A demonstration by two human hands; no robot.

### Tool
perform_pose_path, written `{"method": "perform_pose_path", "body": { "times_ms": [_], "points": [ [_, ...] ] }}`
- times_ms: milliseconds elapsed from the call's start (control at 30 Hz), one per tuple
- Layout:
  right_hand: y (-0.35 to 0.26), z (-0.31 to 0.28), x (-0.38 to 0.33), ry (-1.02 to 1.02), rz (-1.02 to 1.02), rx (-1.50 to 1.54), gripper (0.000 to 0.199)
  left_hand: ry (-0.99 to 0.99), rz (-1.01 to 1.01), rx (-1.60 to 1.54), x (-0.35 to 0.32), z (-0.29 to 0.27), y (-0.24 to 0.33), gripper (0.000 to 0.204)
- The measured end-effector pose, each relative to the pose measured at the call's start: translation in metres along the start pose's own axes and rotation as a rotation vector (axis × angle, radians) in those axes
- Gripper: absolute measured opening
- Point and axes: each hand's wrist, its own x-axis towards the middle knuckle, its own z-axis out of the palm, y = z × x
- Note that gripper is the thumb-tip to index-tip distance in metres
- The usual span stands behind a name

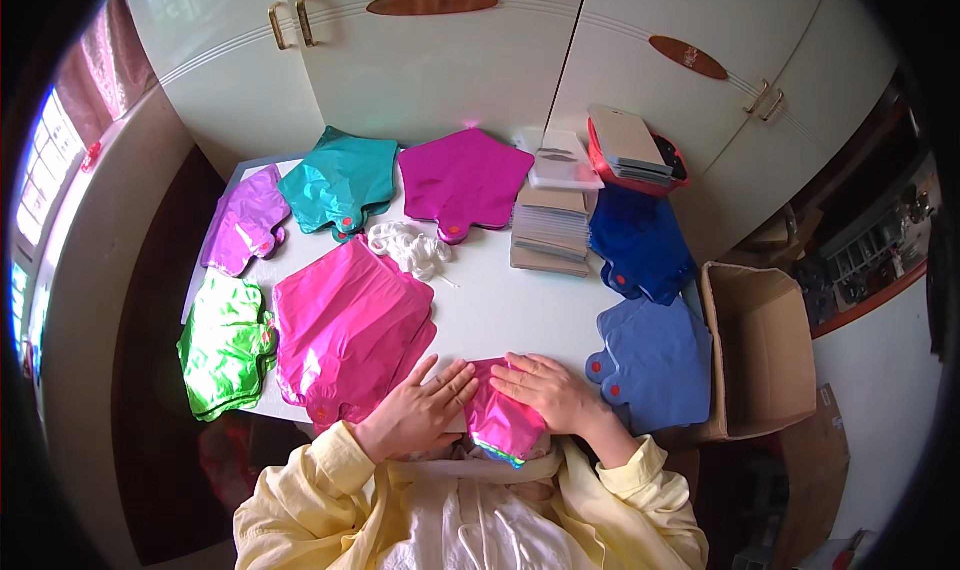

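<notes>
At the far left of the white counter lie a green foil balloon stack and a purple one. Beside them sits a large pink stack, with teal and magenta stacks behind it. The left hand lies flat, fingers spread and gripping nothing, pressing the left edge of a folded pink balloon at the counter's near edge. The right hand lies flat on the balloon's right side, fingers likewise extended. Further right are blue balloons and a cardboard box.
</notes>
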Motion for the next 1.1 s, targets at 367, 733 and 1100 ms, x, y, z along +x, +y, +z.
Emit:
{"method": "perform_pose_path", "body": {
  "times_ms": [367,733,1100],
  "points": [
    [-0.035,0.006,-0.014,-0.056,0.028,-0.209,0.047,0.419,0.147,-0.059,-0.016,0.013,0.022,0.034],
    [-0.062,0.001,-0.003,0.435,0.582,0.902,0.02,0.47,-0.488,-1.062,0.0,-0.009,0.021,0.015],
    [-0.048,0.01,-0.014,0.581,0.612,1.41,0.027,0.438,-0.664,-1.705,-0.001,-0.002,0.01,0.013]
  ]
}}
